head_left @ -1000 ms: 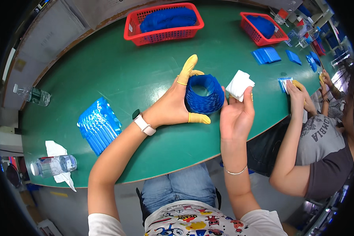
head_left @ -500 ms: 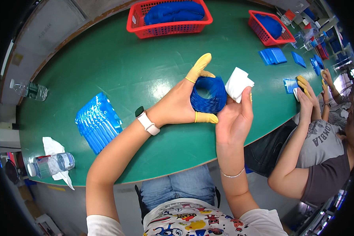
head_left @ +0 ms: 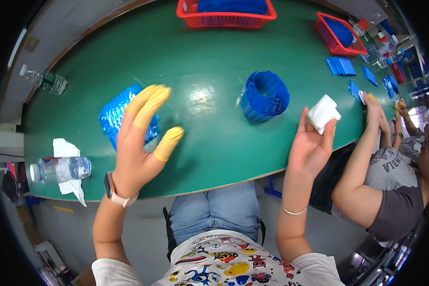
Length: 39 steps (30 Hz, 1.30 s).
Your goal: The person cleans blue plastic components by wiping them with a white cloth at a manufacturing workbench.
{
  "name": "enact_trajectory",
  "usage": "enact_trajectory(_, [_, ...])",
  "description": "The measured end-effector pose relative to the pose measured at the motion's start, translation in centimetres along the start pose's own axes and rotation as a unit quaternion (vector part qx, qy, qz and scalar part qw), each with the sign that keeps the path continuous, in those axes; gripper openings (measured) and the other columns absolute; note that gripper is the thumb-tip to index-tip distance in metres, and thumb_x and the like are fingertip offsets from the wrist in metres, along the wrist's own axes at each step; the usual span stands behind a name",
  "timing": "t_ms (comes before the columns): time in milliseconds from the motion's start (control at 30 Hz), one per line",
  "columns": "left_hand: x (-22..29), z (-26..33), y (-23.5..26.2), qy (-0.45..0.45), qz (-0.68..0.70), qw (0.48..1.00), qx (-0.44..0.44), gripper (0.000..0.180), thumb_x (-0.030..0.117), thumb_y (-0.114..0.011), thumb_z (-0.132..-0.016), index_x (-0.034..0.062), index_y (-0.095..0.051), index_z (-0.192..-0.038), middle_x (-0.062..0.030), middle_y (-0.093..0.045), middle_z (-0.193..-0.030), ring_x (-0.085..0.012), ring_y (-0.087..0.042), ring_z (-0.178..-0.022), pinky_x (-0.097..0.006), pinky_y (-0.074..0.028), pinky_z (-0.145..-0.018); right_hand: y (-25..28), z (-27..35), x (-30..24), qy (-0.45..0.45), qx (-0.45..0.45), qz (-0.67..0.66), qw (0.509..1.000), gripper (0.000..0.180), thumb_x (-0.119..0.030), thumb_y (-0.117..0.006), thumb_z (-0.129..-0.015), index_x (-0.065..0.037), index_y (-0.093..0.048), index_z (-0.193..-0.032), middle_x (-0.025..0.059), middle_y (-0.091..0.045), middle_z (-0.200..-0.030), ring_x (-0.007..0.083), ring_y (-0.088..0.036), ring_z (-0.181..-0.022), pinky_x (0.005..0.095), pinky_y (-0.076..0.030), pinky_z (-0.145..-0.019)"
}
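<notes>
Nearest, left hand (head_left: 137, 159) over the blue packets (head_left: 112, 117) on the desk (head_left: 209, 157): I'd take them lightly by the edges so the stack doesn't skid. Back up, fingers forward, grip spread, nothing in it; contact, I can't tell. Right hand (head_left: 311, 152) palm up, pinching white tissue (head_left: 323, 114). Beyond, blue ring (head_left: 270, 107) stands untouched; red basket (head_left: 226, 21) farthest.

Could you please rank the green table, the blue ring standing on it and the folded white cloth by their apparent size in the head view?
1. Green table
2. Blue ring
3. Folded white cloth, held in the right hand
</notes>
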State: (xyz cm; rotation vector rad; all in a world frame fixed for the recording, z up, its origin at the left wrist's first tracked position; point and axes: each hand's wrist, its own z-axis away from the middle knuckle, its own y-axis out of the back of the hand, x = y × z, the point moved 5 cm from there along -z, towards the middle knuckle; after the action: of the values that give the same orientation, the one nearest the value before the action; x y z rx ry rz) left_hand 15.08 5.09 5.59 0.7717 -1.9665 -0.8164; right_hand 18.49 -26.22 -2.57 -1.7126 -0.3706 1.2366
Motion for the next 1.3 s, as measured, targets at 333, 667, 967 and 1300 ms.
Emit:
enact_trajectory(333, [0.4,13.3,-1.8,0.190,-0.245,0.948,-0.076,0.081,0.051,-0.061,-0.089,-0.0046,-0.039,-0.143,-0.0250,-0.032,-0.151,-0.0438,-0.023,-0.143,-0.065,-0.012,-0.112,2.2,6.1,-2.7,0.040,-0.076,0.159,0.984,0.026,-0.018,-0.054,-0.100,0.000,-0.057,-0.118,0.0106,-0.062,-0.119,0.0201,-0.059,-0.109,0.0423,-0.046,-0.103])
enact_trajectory(667, [5.8,11.1,-5.3,0.018,-0.022,0.995,-0.096,0.068,0.042,-0.070,-0.085,0.0018,-0.050,-0.136,-0.0170,-0.053,-0.134,-0.0365,-0.048,-0.129,-0.059,-0.026,-0.112,-3.9,12.4,-0.2,0.101,-0.287,0.439,0.845,0.020,0.002,-0.066,-0.085,0.000,-0.067,-0.104,0.0087,-0.061,-0.103,0.0214,-0.057,-0.096,0.0334,-0.045,-0.088])
enact_trajectory(967, [1.4,11.9,-2.2,0.079,-0.069,0.993,-0.044,0.051,0.029,-0.074,-0.081,0.0076,-0.062,-0.125,-0.0116,-0.058,-0.131,-0.0368,-0.048,-0.130,-0.059,-0.026,-0.111,-8.1,14.1,4.4,0.161,-0.434,0.530,0.710,0.029,0.006,-0.076,-0.072,-0.002,-0.071,-0.100,0.0089,-0.060,-0.091,0.0240,-0.058,-0.080,0.0315,-0.047,-0.065])
enact_trajectory(1300, [0.8,12.7,-3.1,0.060,-0.093,0.991,-0.071,0.041,0.037,-0.071,-0.080,0.0152,-0.069,-0.114,-0.0036,-0.059,-0.131,-0.0279,-0.050,-0.128,-0.060,-0.030,-0.111,-8.5,16.2,5.7,0.107,-0.556,0.625,0.538,0.027,-0.015,-0.078,-0.075,-0.011,-0.073,-0.101,0.0039,-0.062,-0.111,0.0241,-0.056,-0.100,0.0420,-0.032,-0.083])
